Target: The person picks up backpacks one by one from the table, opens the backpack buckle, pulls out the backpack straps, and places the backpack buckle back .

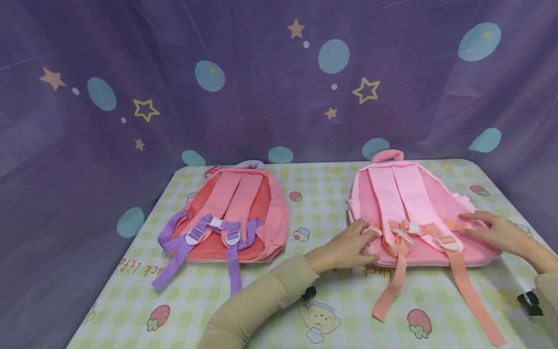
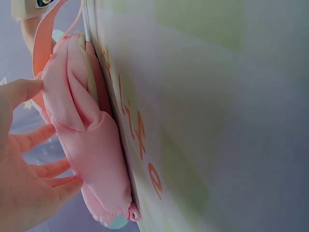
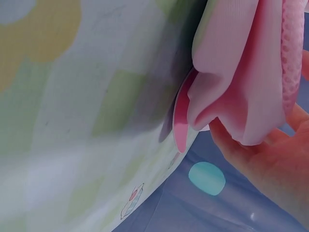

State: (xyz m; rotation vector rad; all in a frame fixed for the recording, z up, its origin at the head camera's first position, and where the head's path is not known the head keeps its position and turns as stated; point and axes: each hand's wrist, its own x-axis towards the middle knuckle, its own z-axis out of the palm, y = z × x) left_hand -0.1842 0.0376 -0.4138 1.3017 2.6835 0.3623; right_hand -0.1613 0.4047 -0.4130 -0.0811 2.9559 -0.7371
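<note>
A light pink backpack [image 1: 418,184] lies at the right of the table, its straps facing up. Orange webbing with a white buckle [image 1: 413,228] crosses its lower part, and two loose orange strap ends [image 1: 472,295] trail toward the near edge. At the bag's lower left, my left hand [image 1: 348,245] has its fingers spread; in the left wrist view the fingertips [image 2: 41,86] meet the pink side. My right hand [image 1: 501,232] is at the lower right side, with extended fingers touching the fabric. The right wrist view shows a finger beside the gathered side pocket [image 3: 236,96].
A coral backpack [image 1: 250,194] with purple straps [image 1: 233,271] lies to the left, also straps up. A green checked cloth [image 1: 279,310] covers the table. Behind it hangs a purple curtain [image 1: 270,116] with stars and balloon shapes. Small black devices [image 1: 529,303] are near both wrists.
</note>
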